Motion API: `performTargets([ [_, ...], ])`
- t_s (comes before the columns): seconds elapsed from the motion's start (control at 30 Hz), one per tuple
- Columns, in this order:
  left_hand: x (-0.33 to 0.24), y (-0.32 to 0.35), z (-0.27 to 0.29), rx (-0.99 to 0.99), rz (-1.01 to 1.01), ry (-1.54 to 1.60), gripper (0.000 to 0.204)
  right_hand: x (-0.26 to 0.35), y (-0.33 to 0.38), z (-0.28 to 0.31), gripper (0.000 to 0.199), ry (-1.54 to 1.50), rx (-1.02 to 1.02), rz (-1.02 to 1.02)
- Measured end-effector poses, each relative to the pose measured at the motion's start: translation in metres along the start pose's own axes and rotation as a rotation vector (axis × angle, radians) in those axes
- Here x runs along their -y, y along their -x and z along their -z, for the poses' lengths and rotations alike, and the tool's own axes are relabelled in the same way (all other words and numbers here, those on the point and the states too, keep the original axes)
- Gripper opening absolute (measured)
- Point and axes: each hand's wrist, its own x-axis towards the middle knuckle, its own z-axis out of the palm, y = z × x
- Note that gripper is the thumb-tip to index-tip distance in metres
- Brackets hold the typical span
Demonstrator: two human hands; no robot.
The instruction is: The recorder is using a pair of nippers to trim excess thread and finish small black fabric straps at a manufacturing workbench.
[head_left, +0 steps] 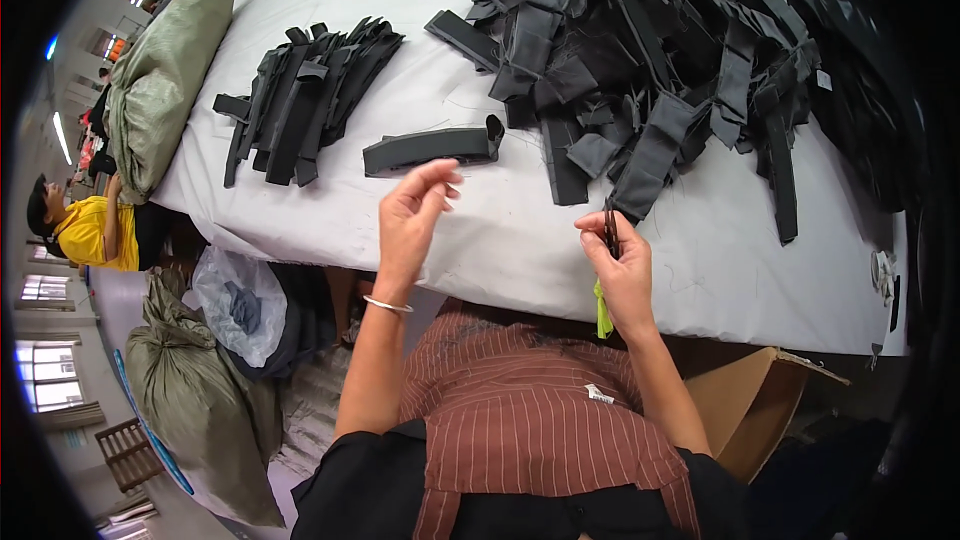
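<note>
My right hand (622,275) is closed round a pair of dark thread snips (611,232), their tips pointing away from me. A yellow-green ribbon (603,312) hangs below that hand. To the left, my left hand (405,225) is raised over the table's near part, fingers loosely curved and apart, with nothing visible in them. Just beyond its fingertips lies one dark grey fabric strip (425,149), folded over at its right end. A large tangled heap of similar strips (590,70) spreads beyond my right hand. Farther left is a smaller, neater pile of strips (300,105).
White cloth covers the table (480,240). A stuffed green sack (165,90) leans on its left edge; another sack (195,390) stands on the floor by a clear plastic bag (235,305). A cardboard box (745,405) is below right. A person in yellow (100,230) sits at left.
</note>
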Motion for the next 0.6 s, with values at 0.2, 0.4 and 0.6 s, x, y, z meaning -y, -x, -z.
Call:
performTargets([
  [0.2, 0.001, -0.028, 0.006, 0.126, 0.347, 0.201, 0.027, -0.001, 0.000, 0.002, 0.009, 0.070, 0.028, 0.013],
  [0.4, 0.021, -0.012, -0.018, 0.100, 0.519, 0.690, 0.045, 0.010, -0.056, -0.033, 0.040, 0.416, 0.074, 0.398],
  [0.6, 0.020, -0.005, -0.027, 0.104, 0.549, 0.710, 0.047, -0.010, -0.127, -0.074, 0.032, 0.758, 0.088, 0.279],
])
